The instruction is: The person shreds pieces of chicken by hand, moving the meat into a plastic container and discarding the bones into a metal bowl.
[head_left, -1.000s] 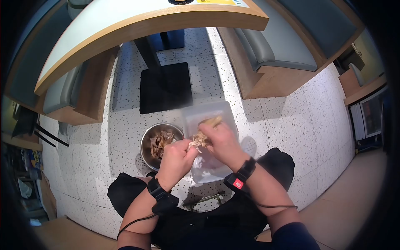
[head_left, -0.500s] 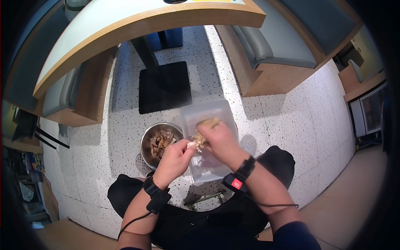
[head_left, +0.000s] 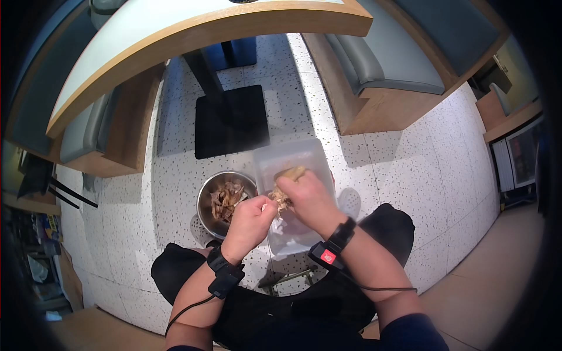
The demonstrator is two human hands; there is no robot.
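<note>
My right hand [head_left: 305,196] is closed around a piece of cooked chicken [head_left: 282,199] with yellowish skin and frayed pale meat, above the translucent plastic tub [head_left: 321,153]. Close to its left, my left hand [head_left: 250,225] is pinched, and a small pale shred of meat [head_left: 266,206] shows at its fingertips. Pale scraps lie on the bottom of the tub, partly hidden by my hands. A steel bowl [head_left: 203,205] stands left of the tub, holding brown, bony-looking pieces [head_left: 226,199]. My left hand overlaps the bowl's right edge in view.
A wood-edged table [head_left: 211,26] spans the top, its black pedestal base [head_left: 231,126] on the speckled floor. Padded benches flank it, the right bench [head_left: 392,99] and the left bench [head_left: 96,131]. Grey shoes, one at the right [head_left: 350,203], flank the containers. Cables run from both wrists.
My left hand has shifted slightly right and up, and its wrist has turned a little. The pale shred at its fingertips shows less. My right hand keeps hold of the chicken almost in place.
</note>
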